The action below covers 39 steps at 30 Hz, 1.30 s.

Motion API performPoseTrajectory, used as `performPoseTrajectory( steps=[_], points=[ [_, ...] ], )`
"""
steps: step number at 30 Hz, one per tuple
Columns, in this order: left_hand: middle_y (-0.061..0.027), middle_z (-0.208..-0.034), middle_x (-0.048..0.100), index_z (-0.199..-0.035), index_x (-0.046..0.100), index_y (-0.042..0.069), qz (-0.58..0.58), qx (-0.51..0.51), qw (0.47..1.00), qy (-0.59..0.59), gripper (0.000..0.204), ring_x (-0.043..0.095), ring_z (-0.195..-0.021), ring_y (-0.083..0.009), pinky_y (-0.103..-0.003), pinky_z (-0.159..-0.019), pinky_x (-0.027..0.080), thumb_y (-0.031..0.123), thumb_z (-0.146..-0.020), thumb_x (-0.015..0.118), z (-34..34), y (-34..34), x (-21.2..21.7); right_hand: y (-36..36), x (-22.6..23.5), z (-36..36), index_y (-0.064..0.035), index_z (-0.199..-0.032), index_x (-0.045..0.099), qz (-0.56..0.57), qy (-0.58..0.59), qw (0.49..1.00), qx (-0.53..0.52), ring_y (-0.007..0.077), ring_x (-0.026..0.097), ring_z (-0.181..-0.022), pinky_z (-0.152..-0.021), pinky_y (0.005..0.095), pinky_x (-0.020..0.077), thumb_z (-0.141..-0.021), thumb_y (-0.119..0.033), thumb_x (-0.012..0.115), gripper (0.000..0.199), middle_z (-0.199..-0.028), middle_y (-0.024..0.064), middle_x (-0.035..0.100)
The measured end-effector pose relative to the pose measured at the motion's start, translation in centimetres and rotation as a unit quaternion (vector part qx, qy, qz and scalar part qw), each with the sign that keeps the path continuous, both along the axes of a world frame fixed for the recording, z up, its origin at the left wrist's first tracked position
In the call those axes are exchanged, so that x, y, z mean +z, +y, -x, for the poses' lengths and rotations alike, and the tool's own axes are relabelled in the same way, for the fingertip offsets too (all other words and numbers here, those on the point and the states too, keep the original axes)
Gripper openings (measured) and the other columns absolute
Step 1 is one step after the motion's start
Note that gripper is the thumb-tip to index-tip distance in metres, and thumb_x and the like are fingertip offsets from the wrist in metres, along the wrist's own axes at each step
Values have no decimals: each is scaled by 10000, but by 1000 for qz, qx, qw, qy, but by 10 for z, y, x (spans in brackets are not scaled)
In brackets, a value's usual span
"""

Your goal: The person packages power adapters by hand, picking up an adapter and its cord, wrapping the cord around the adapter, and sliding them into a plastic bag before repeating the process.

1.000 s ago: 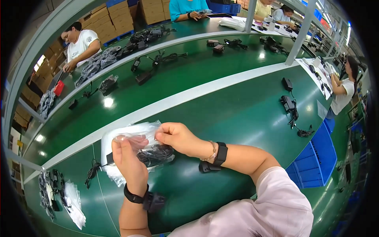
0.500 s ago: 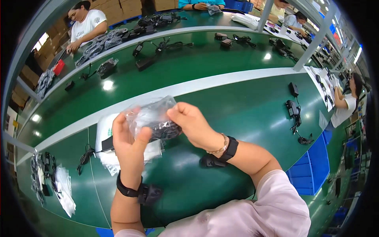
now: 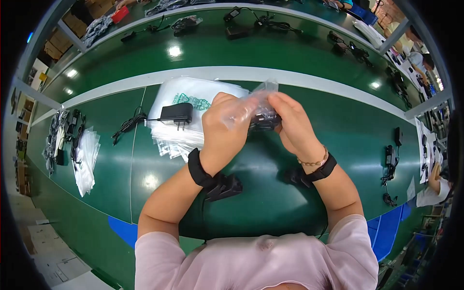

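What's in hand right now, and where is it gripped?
A clear plastic bag with black contents: the left hand holds its left side, the right hand its right side. Exact fingertip contact is unclear.

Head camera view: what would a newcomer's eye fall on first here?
Probably the bare left hand and right hand near the centre, holding a crinkled clear plastic bag with a black bundle at its lower end. Just left of them, a boxy black plug adapter stands out dark on a stack of flat whitish plastic bags, on the glossy green tabletop.
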<state>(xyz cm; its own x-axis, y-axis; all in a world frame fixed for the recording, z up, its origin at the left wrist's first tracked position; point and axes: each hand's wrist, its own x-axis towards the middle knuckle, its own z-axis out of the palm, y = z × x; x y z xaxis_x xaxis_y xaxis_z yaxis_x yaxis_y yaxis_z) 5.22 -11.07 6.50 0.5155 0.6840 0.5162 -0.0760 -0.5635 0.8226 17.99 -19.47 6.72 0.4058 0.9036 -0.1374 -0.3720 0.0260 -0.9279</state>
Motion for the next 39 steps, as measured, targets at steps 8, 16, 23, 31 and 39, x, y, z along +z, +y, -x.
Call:
performPoseTrajectory(
  steps=[8, 16, 23, 31, 39],
  points=[
    [-46, -803, 602, -830, 625, 0, 270, -103, 957, -39, 104, 553, -739, -147, -263, -637, 435, 97, -832, 587, -4, 0, 1, -5, -7, -3, 17, -966, 587, -26, 53, 998, 31, 122, 580, -825, -739, 270, 468, -904, -169, 460, 233, -942, 61, 607],
    [-55, -939, 587, -1028, 545, 24, 576, -177, 795, -69, 292, 591, -707, -143, -234, -662, 469, 144, -782, 647, -4, 18, 8, -4, -9, -9, 28, -1057, 574, -177, -249, 952, 17, 173, 521, -1035, -883, 279, 407, -907, -163, 466, 266, -1158, 126, 532],
    [-74, -937, 577, -943, 513, 61, 400, -159, 903, -16, 307, 553, -907, -158, -294, -695, 467, 248, -760, 672, 2, 31, -2, -3, 2, 7, 30, -1158, 511, -207, -3, 978, 30, 187, 456, -1136, -924, 299, 393, -892, -171, 511, 334, -1224, 150, 482],
    [-14, -816, 563, -1032, 510, 48, 481, -185, 856, -29, 276, 544, -727, -114, -207, -643, 426, 194, -819, 609, -10, 36, -1, 12, 10, -33, 14, -1182, 511, 57, 129, 968, 209, 155, 570, -956, -834, 262, 444, -824, -101, 605, 388, -1085, 96, 590],
    [-23, -781, 566, -1073, 488, 66, 205, -255, 938, 113, 311, 545, -661, -109, -245, -600, 437, 154, -807, 621, -30, -14, -61, 129, -14, -264, -144, -1210, 540, 235, -744, 620, -83, 286, 618, -875, -757, 332, 489, -818, -142, 569, 393, -1001, 132, 638]
  ],
)
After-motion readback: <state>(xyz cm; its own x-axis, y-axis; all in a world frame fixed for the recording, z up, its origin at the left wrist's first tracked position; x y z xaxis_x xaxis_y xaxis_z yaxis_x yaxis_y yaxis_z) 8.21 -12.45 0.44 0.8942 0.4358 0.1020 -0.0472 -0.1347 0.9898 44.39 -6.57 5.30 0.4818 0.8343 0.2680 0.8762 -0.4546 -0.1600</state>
